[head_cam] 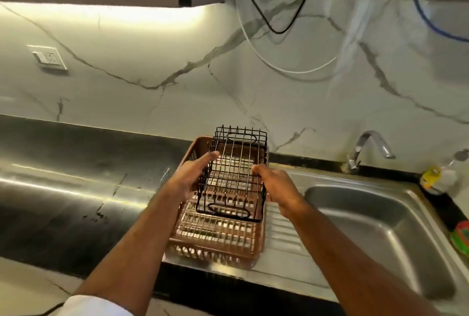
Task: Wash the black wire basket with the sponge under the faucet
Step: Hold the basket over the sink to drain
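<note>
Both of my hands are on the black wire basket (pixel 234 176) — my left hand (pixel 191 176) curls round its left side wall, thumb reaching up along the rim, and my right hand (pixel 275 185) grips the right side wall, fingertips hooked onto the wires. I hold the basket tilted, its far end raised toward the marble wall (pixel 152 82) and its near end dipping low, so that I look into its open top. It hangs just above the brown plastic dish rack (pixel 218 239), which sits on the steel draining board (pixel 284 234) to the left of the sink (pixel 375 239).

My forearms reach in from the lower edge, and a white sleeve (pixel 96 306) shows at my left elbow.

Behind the sink bowl stands the faucet (pixel 369 148), its spout bent over toward the right — well apart from the basket. A clear bottle with a yellow label (pixel 437 176) stands at the sink's far right corner, and something green and red (pixel 462 237) lies at the right edge; I cannot tell what it is. To my left runs the dark countertop (pixel 63 176), and cables hang down the wall above.
</note>
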A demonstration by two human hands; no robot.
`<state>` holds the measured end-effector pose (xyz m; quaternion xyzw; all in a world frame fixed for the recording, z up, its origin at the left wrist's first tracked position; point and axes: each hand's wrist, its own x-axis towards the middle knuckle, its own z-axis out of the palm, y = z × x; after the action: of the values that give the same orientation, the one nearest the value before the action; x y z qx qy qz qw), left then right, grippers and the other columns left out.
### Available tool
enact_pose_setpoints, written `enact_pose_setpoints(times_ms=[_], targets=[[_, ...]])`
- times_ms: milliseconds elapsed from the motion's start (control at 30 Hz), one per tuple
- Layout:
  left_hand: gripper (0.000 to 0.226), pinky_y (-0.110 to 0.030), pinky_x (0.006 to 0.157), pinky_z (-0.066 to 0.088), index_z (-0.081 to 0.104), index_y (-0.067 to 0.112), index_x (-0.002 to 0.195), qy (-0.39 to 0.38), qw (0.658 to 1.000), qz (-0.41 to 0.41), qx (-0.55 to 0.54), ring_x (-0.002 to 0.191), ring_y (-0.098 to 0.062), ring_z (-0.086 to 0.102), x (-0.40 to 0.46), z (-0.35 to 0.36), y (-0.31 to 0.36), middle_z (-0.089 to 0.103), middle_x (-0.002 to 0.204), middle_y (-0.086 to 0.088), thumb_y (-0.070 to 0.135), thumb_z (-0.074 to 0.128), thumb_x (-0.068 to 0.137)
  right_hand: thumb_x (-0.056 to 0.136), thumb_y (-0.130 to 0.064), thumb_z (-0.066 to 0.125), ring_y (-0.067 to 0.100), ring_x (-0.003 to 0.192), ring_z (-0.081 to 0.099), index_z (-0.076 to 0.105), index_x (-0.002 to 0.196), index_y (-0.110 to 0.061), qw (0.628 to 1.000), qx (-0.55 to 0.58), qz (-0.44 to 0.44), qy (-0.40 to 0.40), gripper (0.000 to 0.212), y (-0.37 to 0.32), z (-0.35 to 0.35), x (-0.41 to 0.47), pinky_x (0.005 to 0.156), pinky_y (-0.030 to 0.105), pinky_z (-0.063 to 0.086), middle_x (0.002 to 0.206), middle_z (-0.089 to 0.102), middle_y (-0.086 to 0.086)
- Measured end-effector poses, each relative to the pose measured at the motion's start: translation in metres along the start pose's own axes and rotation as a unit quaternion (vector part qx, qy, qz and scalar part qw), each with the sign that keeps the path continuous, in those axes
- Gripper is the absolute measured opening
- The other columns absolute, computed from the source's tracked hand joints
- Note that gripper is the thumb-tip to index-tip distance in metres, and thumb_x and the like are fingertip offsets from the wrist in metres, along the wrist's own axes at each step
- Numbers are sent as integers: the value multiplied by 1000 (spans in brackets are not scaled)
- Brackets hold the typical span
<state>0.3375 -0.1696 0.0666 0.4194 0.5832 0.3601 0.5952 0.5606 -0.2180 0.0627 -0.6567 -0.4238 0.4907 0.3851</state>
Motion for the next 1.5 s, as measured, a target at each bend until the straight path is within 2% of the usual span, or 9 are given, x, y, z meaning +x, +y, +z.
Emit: enact_pose_setpoints(times_ms=[200, 333, 567, 733, 867, 1167, 1267, 1400, 1500], targets=[[59, -44, 94, 52, 64, 11, 125, -44, 995, -27, 84, 93, -24, 67, 39, -50, -17, 72, 104, -7, 57, 66, 89, 97, -51, 52, 17, 91, 61, 67, 117, -15, 998, -31, 59, -12, 44, 8, 64, 24, 92, 44, 51, 107, 65, 12], [67, -54, 112, 40, 59, 14, 136, -65, 988, -60, 130, 128, -36, 55, 61, -52, -32, 58, 143, -17, 65, 55, 92, 99, -49, 47, 31, 126, 53, 53, 139, -12, 994, -64, 93, 12, 55, 12, 84, 40, 101, 48, 46, 148, 47, 16], [34, -52, 117, 32, 61, 21, 116, -105, 979, -82, 154, 142, -37, 39, 86, -38, -44, 38, 160, -19, 48, 45, 104, 101, -40, 47, 30, 133, 48, 53, 135, -8, 984, -63, 162, 42, 47, 27, 95, 59, 106, 46, 42, 148, 47, 17], [55, -48, 113, 34, 53, 13, 142, -103, 975, -101, 171, 145, -37, 37, 101, -40, -54, 36, 161, -20, 52, 41, 106, 102, -33, 48, 31, 135, 47, 59, 126, -5, 981, -63, 178, 37, 38, 40, 101, 72, 107, 45, 40, 149, 45, 18], [56, -33, 85, 43, 55, 13, 141, -100, 973, -102, 179, 133, -33, 46, 109, -42, -59, 41, 158, -17, 53, 42, 105, 101, -33, 48, 31, 135, 47, 57, 128, -5, 980, -64, 185, 40, 40, 46, 105, 80, 106, 44, 41, 150, 45, 18], [53, -46, 108, 39, 57, 15, 138, -106, 968, -118, 196, 140, -35, 43, 116, -43, -67, 41, 159, -16, 53, 42, 105, 101, -32, 49, 39, 127, 55, 60, 125, 3, 974, -92, 200, 47, 44, 58, 107, 85, 59, 23, 41, 136, 58, 23], [56, -49, 113, 37, 54, 12, 142, -100, 967, -125, 199, 141, -35, 43, 115, -42, -66, 41, 159, -17, 52, 44, 104, 100, -34, 49, 37, 121, 60, 64, 112, 1, 974, -94, 201, 51, 40, 60, 107, 86, 60, 24, 43, 127, 63, 22], [58, -49, 116, 35, 51, 10, 145, -92, 966, -128, 206, 143, -34, 42, 110, -39, -63, 41, 159, -17, 51, 45, 105, 101, -37, 50, 16, 73, 59, 56, 86, -14, 973, -102, 192, 72, 27, 61, 109, 83, 75, 30, 51, 80, 57, 6], [58, -48, 118, 32, 50, 10, 146, -93, 965, -127, 208, 144, -34, 41, 107, -37, -64, 41, 159, -17, 51, 40, 107, 101, -40, 52, 22, 97, 65, 60, 105, -10, 973, -112, 187, 74, 31, 62, 108, 80, 88, 36, 53, 106, 66, 14]])
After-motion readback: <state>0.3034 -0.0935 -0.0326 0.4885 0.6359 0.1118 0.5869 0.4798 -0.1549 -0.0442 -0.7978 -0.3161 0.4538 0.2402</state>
